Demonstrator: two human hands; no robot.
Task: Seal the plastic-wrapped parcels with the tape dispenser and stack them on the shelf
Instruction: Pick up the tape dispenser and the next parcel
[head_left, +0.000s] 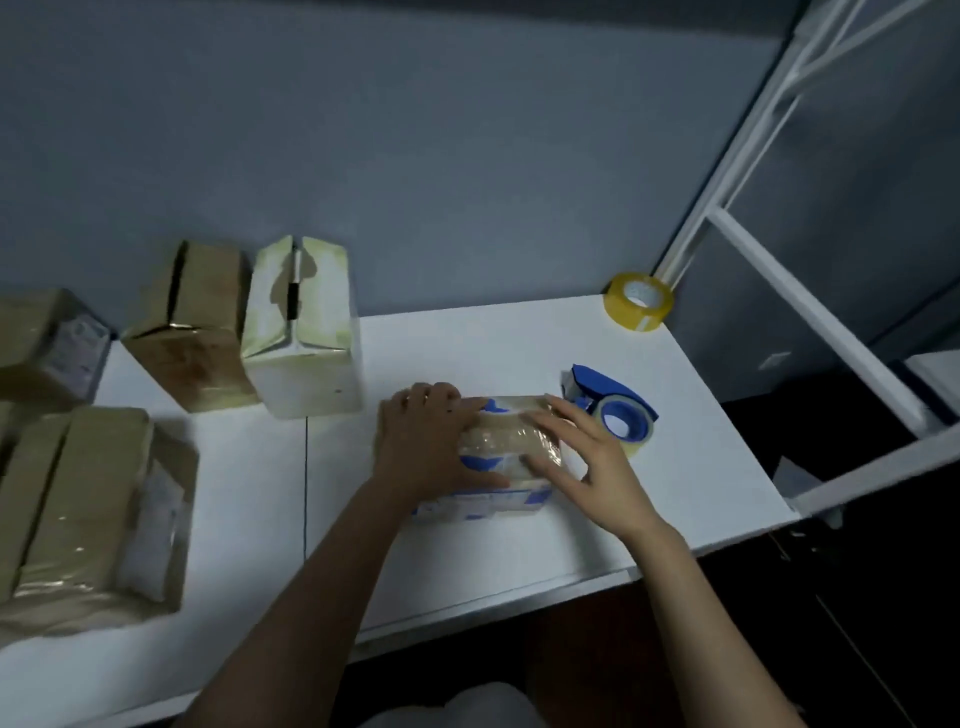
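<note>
- Worktop (519, 353): white, with a seam running front to back just left of your hands.
- Shelf (810, 306): white metal frame, standing off the worktop's right edge.
- Large taped parcel (88, 509): brown and glossy with wrap, lying flat at the front left corner.
- Brown carton (192, 332): at the back edge, left of centre, its top seam split open.
- Pale carton (306, 338): just beside the brown carton on its right, its top flaps parted.
- Edge parcel (41, 348): brown, cut off by the left edge of the view.
- Plastic-wrapped parcel (506, 434): blue and white print under clear wrap, lying mid-worktop under both your hands.
- Left hand (423, 441): covers the parcel's left end, fingers curled over its far edge, thumb along the near side.
- Right hand (587, 457): fingers straight and spread, lying on the parcel's top right.
- Tape dispenser (618, 405): blue, on the worktop just beside the parcel's right end, behind your right fingers.
- Yellow tape roll (638, 301): lying flat at the back right corner.
</note>
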